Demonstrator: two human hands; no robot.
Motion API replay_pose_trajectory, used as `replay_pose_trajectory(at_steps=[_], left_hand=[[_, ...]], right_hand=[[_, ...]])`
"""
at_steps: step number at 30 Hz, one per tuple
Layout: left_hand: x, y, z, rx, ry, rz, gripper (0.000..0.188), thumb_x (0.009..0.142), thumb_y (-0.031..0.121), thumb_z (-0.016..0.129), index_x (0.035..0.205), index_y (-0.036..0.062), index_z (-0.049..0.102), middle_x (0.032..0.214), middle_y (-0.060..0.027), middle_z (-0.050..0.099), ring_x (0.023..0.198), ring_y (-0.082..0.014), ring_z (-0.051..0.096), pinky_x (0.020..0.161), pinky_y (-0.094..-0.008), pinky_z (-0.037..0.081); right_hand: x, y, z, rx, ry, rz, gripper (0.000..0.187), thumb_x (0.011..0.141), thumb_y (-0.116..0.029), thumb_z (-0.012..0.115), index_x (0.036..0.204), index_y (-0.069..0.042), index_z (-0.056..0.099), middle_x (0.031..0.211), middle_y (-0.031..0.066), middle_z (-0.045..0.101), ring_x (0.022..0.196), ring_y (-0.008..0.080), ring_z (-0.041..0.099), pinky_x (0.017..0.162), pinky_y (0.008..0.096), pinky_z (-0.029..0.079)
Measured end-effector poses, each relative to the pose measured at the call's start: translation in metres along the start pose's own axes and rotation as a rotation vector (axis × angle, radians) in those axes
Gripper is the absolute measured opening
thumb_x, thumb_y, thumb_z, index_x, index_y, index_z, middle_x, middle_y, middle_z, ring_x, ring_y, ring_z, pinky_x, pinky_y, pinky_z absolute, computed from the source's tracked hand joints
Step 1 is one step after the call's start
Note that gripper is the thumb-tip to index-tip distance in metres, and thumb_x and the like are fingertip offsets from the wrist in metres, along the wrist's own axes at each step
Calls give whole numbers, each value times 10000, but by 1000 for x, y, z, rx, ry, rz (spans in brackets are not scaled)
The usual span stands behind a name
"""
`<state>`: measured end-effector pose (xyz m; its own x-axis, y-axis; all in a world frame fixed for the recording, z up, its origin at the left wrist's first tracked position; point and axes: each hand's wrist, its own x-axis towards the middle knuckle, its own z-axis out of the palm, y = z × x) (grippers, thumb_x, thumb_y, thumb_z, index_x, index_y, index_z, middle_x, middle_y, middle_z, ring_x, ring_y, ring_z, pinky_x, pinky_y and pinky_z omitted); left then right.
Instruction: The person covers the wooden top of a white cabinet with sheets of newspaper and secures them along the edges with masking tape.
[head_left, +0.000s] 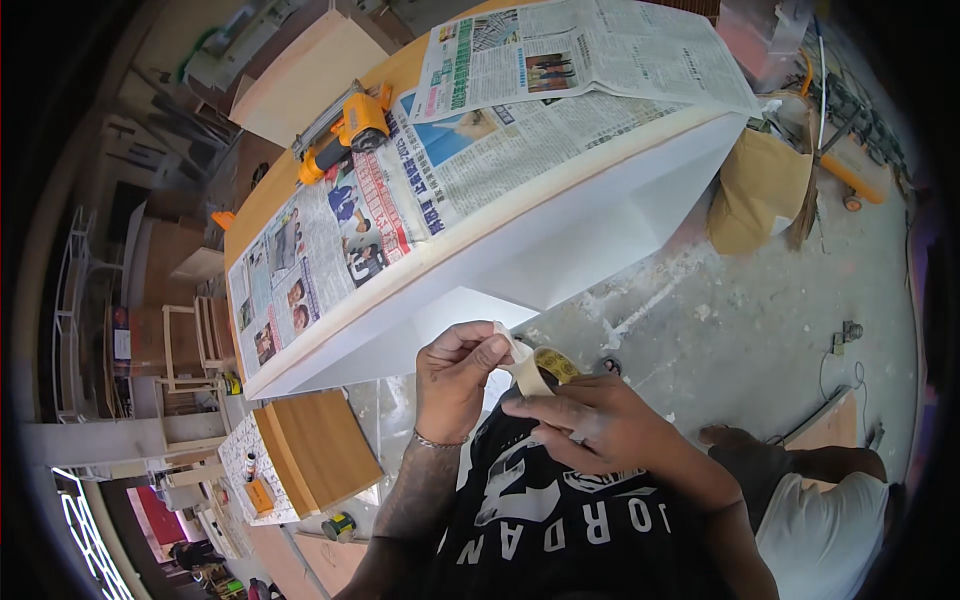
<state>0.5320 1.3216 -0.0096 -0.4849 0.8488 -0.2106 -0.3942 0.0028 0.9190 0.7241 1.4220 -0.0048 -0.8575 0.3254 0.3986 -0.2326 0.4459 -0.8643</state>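
Note:
In front of my chest, my left hand (460, 378) pinches the loose end of a pale masking tape strip (530, 378) between thumb and fingers. My right hand (600, 425) is closed round the tape roll (556, 364), whose yellow printed core faces up. A short length of tape runs between the two hands. Just beyond them lies a long white-sided panel structure (600, 215) with a raw pale wooden edge. Newspaper sheets (530, 150) cover its wood top. An orange-and-black nail gun (352, 132) rests on the newspapers toward the far left.
A brown paper sack (760, 190) stands on the concrete floor past the structure's right end. At lower right a person in a white shirt (830, 530) is bent down. A wooden box (318, 450) sits at lower left, with a can (339, 526) near it.

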Motion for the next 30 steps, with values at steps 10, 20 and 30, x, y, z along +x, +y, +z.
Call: replay_pose_trajectory(at_steps=[10,20,30], left_hand=[[-21,14,33,376,-187,404,49,942,-33,647,989,-18,654,1007,-140,653,931,-209,673,836,-316,566],[-38,13,19,342,-107,523,40,926,-30,668,945,-1,687,1008,-132,656,967,-234,684,837,-323,576],[-70,24,-12,379,19,517,37,932,-37,655,955,-15,675,984,-122,666,881,-178,664,768,-281,552]], right_hand=[[-2,-12,-7,30,399,65,350,882,-11,669,1230,-24,627,1057,153,558,880,248,631,751,337,534],[17,-17,8,160,319,124,136,871,-42,723,998,-14,682,944,116,629,804,250,669,691,335,535],[37,-29,43,137,202,62,111,850,-4,721,943,-17,661,956,109,631,766,199,661,634,300,534]])
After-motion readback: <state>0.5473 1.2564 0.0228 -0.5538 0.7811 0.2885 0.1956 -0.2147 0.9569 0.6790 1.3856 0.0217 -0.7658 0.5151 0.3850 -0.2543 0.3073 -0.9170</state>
